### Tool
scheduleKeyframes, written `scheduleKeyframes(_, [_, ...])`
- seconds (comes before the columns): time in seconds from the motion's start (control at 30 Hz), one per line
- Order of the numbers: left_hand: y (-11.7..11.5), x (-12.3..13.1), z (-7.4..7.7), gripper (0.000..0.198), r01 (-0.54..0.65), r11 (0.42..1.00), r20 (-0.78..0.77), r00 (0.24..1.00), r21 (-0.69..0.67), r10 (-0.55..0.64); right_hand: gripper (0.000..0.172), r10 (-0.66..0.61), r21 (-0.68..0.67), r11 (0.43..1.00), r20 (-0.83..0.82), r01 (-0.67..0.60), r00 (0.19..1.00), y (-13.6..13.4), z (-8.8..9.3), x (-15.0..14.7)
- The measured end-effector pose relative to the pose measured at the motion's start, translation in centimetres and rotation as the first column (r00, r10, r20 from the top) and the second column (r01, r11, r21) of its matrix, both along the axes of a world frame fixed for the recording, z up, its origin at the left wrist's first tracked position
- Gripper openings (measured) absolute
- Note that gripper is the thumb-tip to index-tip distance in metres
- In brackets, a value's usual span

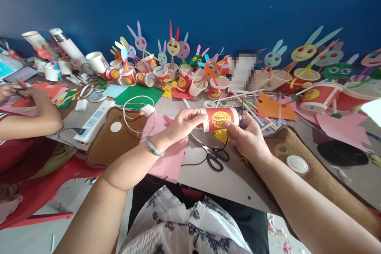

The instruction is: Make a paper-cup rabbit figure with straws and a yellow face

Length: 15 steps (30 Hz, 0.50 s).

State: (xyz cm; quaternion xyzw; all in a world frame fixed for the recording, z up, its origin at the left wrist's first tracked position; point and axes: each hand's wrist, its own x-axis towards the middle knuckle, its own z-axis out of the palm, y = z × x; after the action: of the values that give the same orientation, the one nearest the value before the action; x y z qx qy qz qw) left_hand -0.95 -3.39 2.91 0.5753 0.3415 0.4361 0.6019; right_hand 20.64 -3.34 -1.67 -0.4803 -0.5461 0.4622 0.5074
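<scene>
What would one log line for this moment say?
left hand: holding red cup | right hand: holding same cup | scissors: on table

A red paper cup [216, 116] is held sideways by the left hand [187, 123] and right hand [250, 137] above the counter [195, 178], where black-handled scissors [211, 153] are laid.

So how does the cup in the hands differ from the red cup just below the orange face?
The held cup lies sideways, while the standing cup has its mouth up. The held cup is gripped by the left hand and right hand; the standing cup rests on the table, untouched. Both are mostly red with yellow printing.
</scene>
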Motion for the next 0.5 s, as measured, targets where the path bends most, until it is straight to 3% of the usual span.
scheduleKeyframes(0.13, [-0.4,-0.2,0.6,0.021,0.035,0.999,-0.054,0.998,0.017,-0.034,0.054,-0.041,-0.088,0.996,-0.154,0.028,0.987,-0.2,0.8,-0.6])
scheduleKeyframes(0.23, [-0.4,-0.4,0.5,0.021,0.003,0.994,-0.092,0.996,0.107,0.007,0.053,-0.060,-0.045,0.997,-0.048,0.058,0.997,-0.1,0.5,-0.3])
scheduleKeyframes(0.33, [0.0,-0.5,-0.2,0.029,-0.088,0.965,-0.144,0.981,0.247,0.126,0.046,-0.210,0.144,0.973,0.235,0.180,0.949,0.1,-0.3,0.1])
scheduleKeyframes(0.4, [0.4,-0.6,-0.8,0.032,-0.164,0.916,-0.178,0.954,0.366,0.242,0.040,-0.350,0.336,0.914,0.366,0.229,0.862,0.0,-0.7,0.2])
scheduleKeyframes(0.5, [0.7,-0.9,-1.4,0.031,-0.230,0.806,-0.208,0.894,0.545,0.396,0.037,-0.483,0.574,0.794,0.397,0.200,0.780,-0.6,-0.5,0.1])
